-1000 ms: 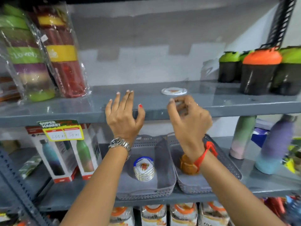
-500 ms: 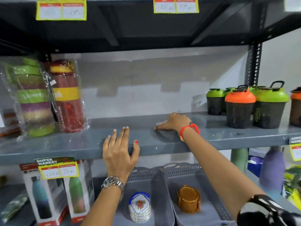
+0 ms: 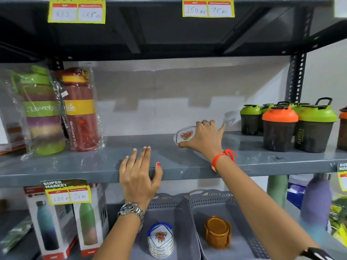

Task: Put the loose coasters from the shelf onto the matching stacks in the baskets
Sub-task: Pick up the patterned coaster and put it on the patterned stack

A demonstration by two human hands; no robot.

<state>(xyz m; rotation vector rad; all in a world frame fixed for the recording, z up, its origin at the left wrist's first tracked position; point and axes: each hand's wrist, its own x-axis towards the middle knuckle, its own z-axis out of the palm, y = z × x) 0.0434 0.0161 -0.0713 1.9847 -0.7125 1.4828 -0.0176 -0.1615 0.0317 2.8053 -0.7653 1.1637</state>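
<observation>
A white coaster with a red flower print (image 3: 185,135) is tilted up off the grey middle shelf (image 3: 112,162), pinched by my right hand (image 3: 204,139). My left hand (image 3: 139,175) rests flat on the shelf's front edge, fingers spread, holding nothing. Below, the left grey basket (image 3: 180,212) holds a stack of matching white flowered coasters (image 3: 161,240). The right grey basket (image 3: 231,209) holds a brown coaster stack in its holder (image 3: 217,231).
Wrapped green and red bottles (image 3: 62,109) stand at the shelf's left. Shaker cups with green and orange lids (image 3: 287,124) crowd its right. Boxed bottles (image 3: 65,220) sit lower left, pastel bottles (image 3: 317,199) lower right. A dark shelf hangs overhead.
My right hand reached to the back of the shelf, closed on the white flowered coaster and tipped it up. The view rose. My left hand stayed on the shelf edge.
</observation>
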